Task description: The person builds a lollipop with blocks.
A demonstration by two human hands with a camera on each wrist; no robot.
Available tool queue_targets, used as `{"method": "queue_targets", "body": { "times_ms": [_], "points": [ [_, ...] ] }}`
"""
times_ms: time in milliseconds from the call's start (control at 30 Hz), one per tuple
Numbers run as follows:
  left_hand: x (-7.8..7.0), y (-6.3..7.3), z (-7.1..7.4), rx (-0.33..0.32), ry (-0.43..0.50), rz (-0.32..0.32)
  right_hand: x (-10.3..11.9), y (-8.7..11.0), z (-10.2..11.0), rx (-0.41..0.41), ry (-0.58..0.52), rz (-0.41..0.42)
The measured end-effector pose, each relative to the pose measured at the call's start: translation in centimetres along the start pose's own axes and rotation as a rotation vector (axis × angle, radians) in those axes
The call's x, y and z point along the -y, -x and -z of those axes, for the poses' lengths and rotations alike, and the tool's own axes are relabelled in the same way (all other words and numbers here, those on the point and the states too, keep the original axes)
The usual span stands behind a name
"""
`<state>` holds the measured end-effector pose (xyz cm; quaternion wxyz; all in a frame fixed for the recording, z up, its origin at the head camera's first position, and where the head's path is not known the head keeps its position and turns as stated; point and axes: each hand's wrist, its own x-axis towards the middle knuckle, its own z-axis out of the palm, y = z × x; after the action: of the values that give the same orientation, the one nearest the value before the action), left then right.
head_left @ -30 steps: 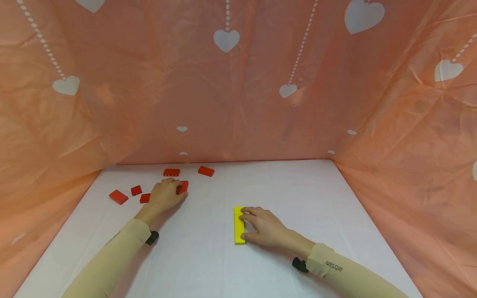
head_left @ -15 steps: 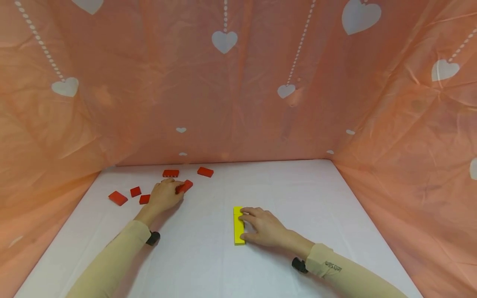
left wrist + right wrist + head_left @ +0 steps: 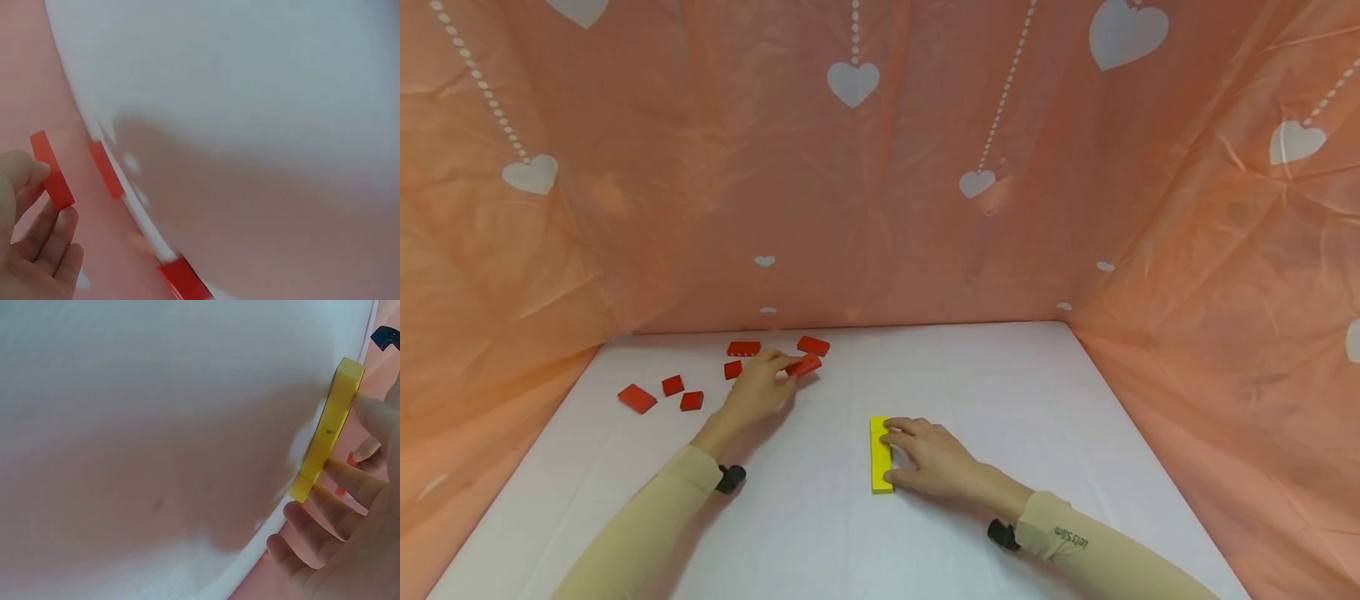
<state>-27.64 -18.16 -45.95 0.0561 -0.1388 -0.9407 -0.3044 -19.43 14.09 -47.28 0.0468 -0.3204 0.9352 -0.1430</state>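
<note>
My left hand (image 3: 760, 387) pinches a flat red rectangular block (image 3: 806, 365) between thumb and fingers, near the back of the table. The left wrist view shows the held red block (image 3: 59, 189) tilted, its ends sticking out past the fingertips. At mid-table, a long yellow block (image 3: 881, 473) lies in line with a short yellow block (image 3: 877, 422) at its far end. My right hand (image 3: 936, 458) rests beside them, thumb and fingertips touching their right side. In the right wrist view the long yellow block (image 3: 337, 403) shows its full length, with fingers spread along it.
Just behind the held block lies a red block (image 3: 813, 345). Another red block with white dots (image 3: 743, 348) is further left. Several red pieces, including a rectangular one (image 3: 637, 398), lie scattered on the left. A pink heart-print cloth (image 3: 865, 250) walls the white table (image 3: 985, 375).
My left hand has carried the red block to the right and turned it, uncovering a small red block behind. The right hand and the yellow blocks have stayed put.
</note>
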Motion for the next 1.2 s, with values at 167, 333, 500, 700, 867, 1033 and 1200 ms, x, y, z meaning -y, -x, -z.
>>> {"method": "queue_targets", "body": {
  "times_ms": [167, 333, 500, 700, 867, 1033, 1200],
  "points": [
    [-1.6, -0.5, -1.1, 0.021, 0.012, -0.044, 0.1, 0.0, 0.1, 0.007, -0.013, -0.004],
    [-3.2, -0.9, -2.4, 0.055, 0.010, -0.076, -0.1, 0.0, 0.0, 0.012, -0.013, -0.005],
    [-4.4, -1.3, -3.8, 0.110, 0.001, -0.135, -0.1, 0.0, -0.1, 0.016, -0.011, -0.009],
    [-5.3, -1.9, -5.1, 0.169, -0.032, -0.230, 0.0, 0.0, 0.1, 0.015, -0.006, -0.003],
    [-6.0, -2.0, -5.6, 0.232, -0.066, -0.273, -0.1, 0.0, 0.0, 0.017, -0.013, -0.003],
    [-6.8, -1.8, -6.0, 0.292, -0.087, -0.260, -0.2, 0.0, -0.2, 0.012, 0.001, -0.001],
    [-7.2, -1.6, -6.5, 0.325, -0.113, -0.247, -0.3, 0.0, -0.2, 0.013, 0.004, -0.003]
  ]
}}
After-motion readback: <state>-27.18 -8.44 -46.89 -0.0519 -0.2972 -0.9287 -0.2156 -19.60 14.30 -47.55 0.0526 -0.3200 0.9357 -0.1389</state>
